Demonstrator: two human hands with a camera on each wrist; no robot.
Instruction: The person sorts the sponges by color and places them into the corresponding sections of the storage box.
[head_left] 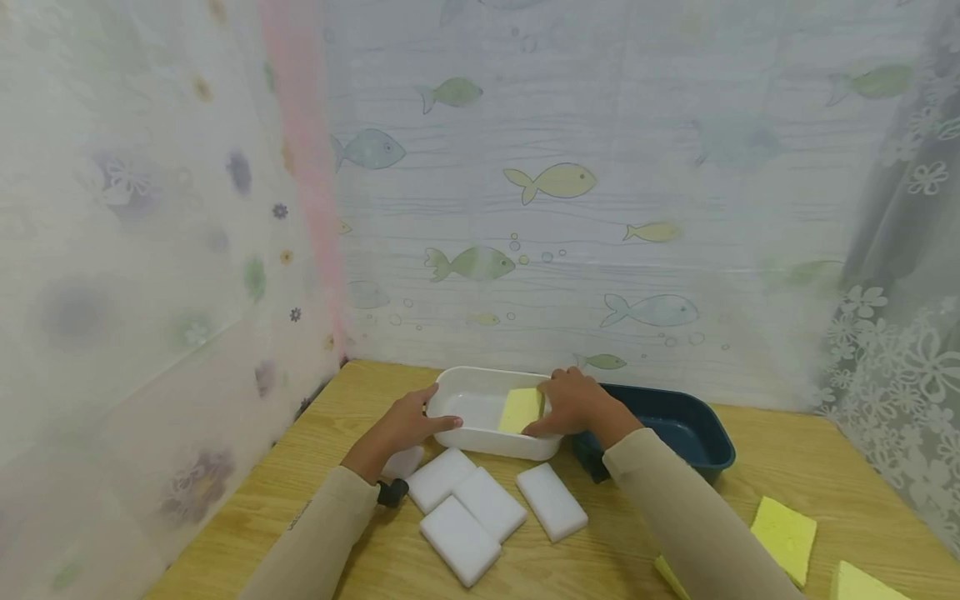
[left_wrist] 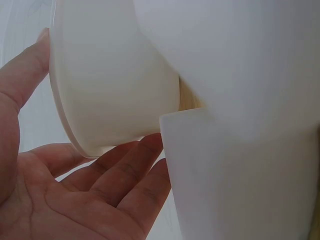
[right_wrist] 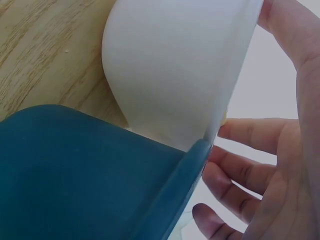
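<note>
A white plastic basin (head_left: 487, 442) stands near the back of the table. My left hand (head_left: 408, 421) grips its left end, thumb at the front rim and fingers round the outer wall; in the left wrist view the fingers (left_wrist: 130, 167) lie against that wall. Inside the basin, toward its right end, is a yellow sponge (head_left: 520, 408). My right hand (head_left: 573, 404) reaches over the right rim and holds the sponge between thumb and fingers. Only a sliver of yellow shows at a fingertip in the right wrist view, the rim hiding the rest.
A dark blue basin (head_left: 708, 433) stands against the white one on the right. Several white sponges (head_left: 461, 537) lie in front, some overlapping, one (head_left: 551, 500) apart. More yellow sponges (head_left: 783, 537) lie at the front right. A fish-patterned curtain (head_left: 555, 275) hangs behind the table (head_left: 615, 550).
</note>
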